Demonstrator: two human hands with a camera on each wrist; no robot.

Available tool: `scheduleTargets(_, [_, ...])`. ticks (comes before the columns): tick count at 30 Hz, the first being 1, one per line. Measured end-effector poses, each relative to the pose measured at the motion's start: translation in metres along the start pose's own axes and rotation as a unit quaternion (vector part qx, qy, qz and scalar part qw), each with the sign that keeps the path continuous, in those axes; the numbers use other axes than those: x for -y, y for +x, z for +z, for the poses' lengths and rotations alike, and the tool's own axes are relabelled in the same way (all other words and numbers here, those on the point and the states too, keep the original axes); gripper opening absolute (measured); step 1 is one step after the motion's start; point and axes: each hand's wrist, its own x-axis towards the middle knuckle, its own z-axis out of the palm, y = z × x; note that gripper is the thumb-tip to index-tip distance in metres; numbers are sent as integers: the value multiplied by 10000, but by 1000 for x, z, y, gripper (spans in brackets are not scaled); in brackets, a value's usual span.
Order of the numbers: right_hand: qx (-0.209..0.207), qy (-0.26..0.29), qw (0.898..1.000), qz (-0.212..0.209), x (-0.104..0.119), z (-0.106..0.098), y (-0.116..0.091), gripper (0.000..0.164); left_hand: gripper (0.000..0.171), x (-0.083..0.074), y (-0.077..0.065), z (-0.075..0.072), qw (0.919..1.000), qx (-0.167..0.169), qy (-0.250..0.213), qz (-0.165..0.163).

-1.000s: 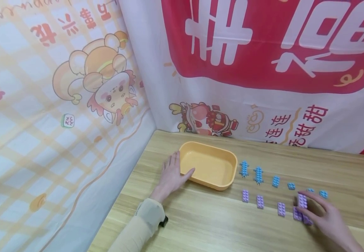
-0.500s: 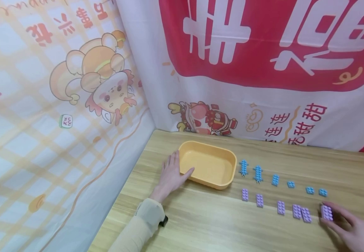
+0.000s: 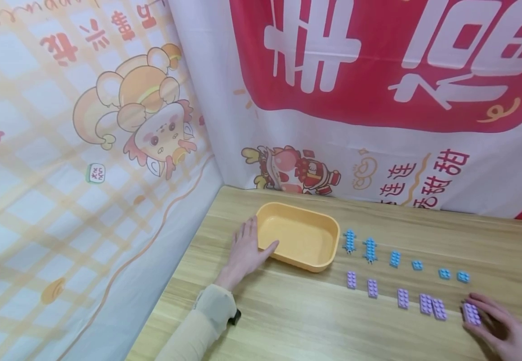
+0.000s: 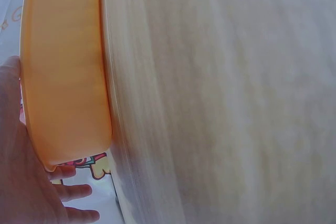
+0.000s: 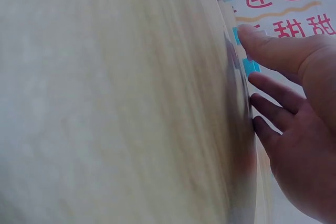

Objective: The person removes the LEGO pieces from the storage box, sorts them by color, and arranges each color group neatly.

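At the right end of a row of purple building bricks (image 3: 402, 298), my right hand (image 3: 506, 328) pinches one purple building brick (image 3: 471, 314) between thumb and fingers, at the tabletop. In the right wrist view, my thumb and fingers mostly hide that brick. My left hand (image 3: 244, 254) rests against the left end of a yellow-orange plastic tray (image 3: 303, 265), its fingers straight along the side and its thumb at the near rim. The left wrist view shows the tray wall (image 4: 68, 77) beside that hand. No brick is visible inside the tray.
Behind the purple row lies a row of blue pieces: two long ones with side pegs (image 3: 370, 249), then smaller blue bricks (image 3: 444, 274). Both rows lie right of the tray on a wooden table (image 3: 324, 321). Printed cloths (image 3: 378, 150) hang behind and to the left.
My right hand has carried the purple brick rightward from over the two close-set purple bricks, then lowered it at the row's right end. My left hand and the tray have stayed put.
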Motion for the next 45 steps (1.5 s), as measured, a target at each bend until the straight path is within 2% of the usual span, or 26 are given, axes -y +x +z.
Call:
scheduleTargets(6, [248, -8, 9996, 110, -2, 2, -1, 63, 112, 0, 2, 1, 10000, -36, 4, 0])
scheduleTargets(21, [307, 120, 9995, -1, -10, 8, 1, 66, 113, -2, 2, -1, 10000, -14, -1, 10])
scheduleTargets(33, [406, -25, 9992, -38, -8, 5, 2, 69, 114, -2, 3, -1, 10000, -49, 0, 19])
scheduleTargets(38, [801, 182, 9961, 313, 2, -2, 6, 82, 112, -1, 1, -2, 9999, -121, -88, 19])
scheduleTargets(41, [1022, 226, 9935, 444, 10, -8, 9, 86, 110, 0, -2, -4, 9998, -206, 30, 38])
scheduleTargets(45, [841, 233, 9953, 421, 19, -11, 9, 84, 106, -5, -5, -8, 9991, -290, 216, 203])
